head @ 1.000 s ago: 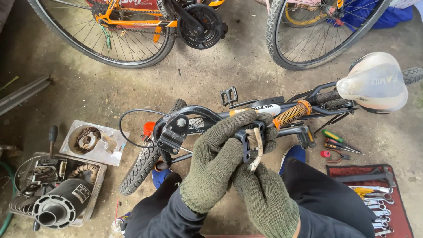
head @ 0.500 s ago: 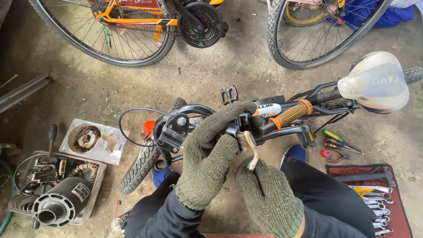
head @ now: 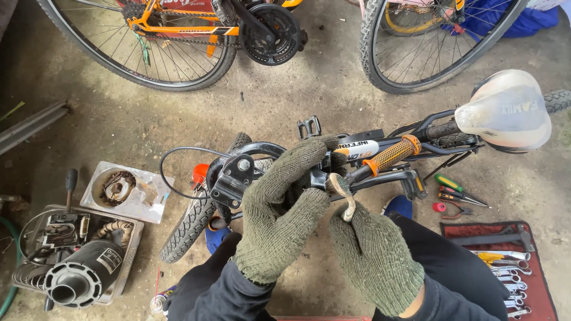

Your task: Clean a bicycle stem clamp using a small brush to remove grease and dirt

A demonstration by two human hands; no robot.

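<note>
Head view: the left hand [head: 279, 217], in an olive knitted glove, is closed in a grip over the handlebar [head: 357, 172] of a small upturned bicycle [head: 250, 172], its fingers curled over the top of the bar close to the stem. The right hand [head: 372, 255], gloved the same, sits just below and to the right, its grip pinched shut on a small curved metal lever [head: 344, 196] that hangs off the bar. An orange handlebar sleeve [head: 389, 154] runs up and to the right of both hands, clear of them.

Against the picture half a second ago, the left hand has slid a little further over the bar and covers more of it, while the right hand has dropped slightly, so more of the curved lever shows between the two gloves. A second ago both hands were bunched tightly together on the bar; now they stand a little apart. The bicycle itself has not moved.

On the concrete floor, a grey tray of parts [head: 77, 249] lies to the left, a red tool roll with spanners [head: 505, 261] to the right, and screwdrivers [head: 458, 193] near the white saddle [head: 505, 113].
</note>
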